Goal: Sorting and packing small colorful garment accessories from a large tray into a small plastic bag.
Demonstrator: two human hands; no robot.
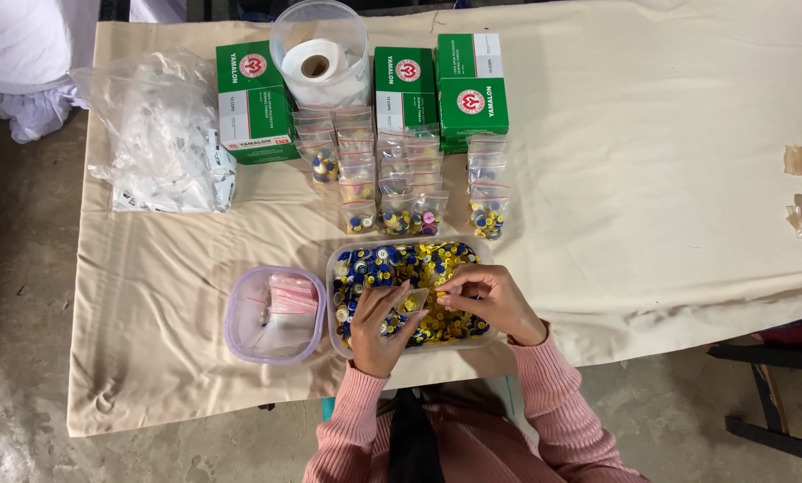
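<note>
A clear plastic tub (333, 268) full of small blue, yellow and white buttons stands at the near edge of the table. Both my hands are over it. My left hand (379, 324) holds a small clear zip bag (416, 298) by its mouth. My right hand (489, 300) pinches something small at the bag's opening; what it pinches is too small to tell. Rows of filled little zip bags (392, 179) lie just beyond the tub.
A lilac-rimmed tub (240, 344) with empty zip bags sits left of the button tub. Green and white boxes (253, 103), a clear container with a white tape roll (320, 58) and a big plastic bag (164, 134) stand at the back. Cream cloth (651, 161) covers the table.
</note>
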